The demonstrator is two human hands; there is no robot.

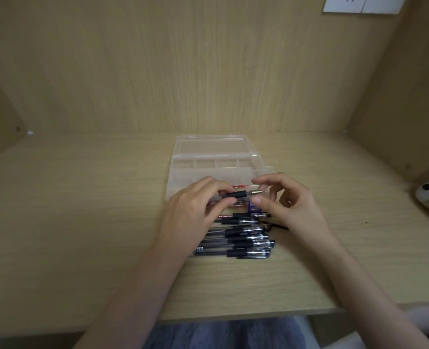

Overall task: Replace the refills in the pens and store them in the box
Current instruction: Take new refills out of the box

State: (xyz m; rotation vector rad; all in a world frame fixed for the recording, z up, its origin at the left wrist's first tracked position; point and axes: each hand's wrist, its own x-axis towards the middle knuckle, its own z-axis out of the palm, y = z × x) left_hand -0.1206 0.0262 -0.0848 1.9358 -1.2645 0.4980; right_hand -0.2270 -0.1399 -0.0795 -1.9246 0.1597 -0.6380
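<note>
The wooden desk [82,222] is bearing the open box [208,157] at the far side and loose pens [246,245] nearer. My left hand [196,210] is pinching one pen [236,195] over the box's near edge. My right hand [284,205] is hovering, loosely curled, at its tip and gripping nothing. Likely step: unscrewing the tip. The next move calls for a firm pinch there.

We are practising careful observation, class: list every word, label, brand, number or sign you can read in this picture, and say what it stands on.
No text here can be read.
On the loose pens: white print on the barrels, too blurred to read.
On the small blue item: too blurred to tell.
On the red item in the clear box: too small to read.
On the wall socket: slots only, no words.
</note>
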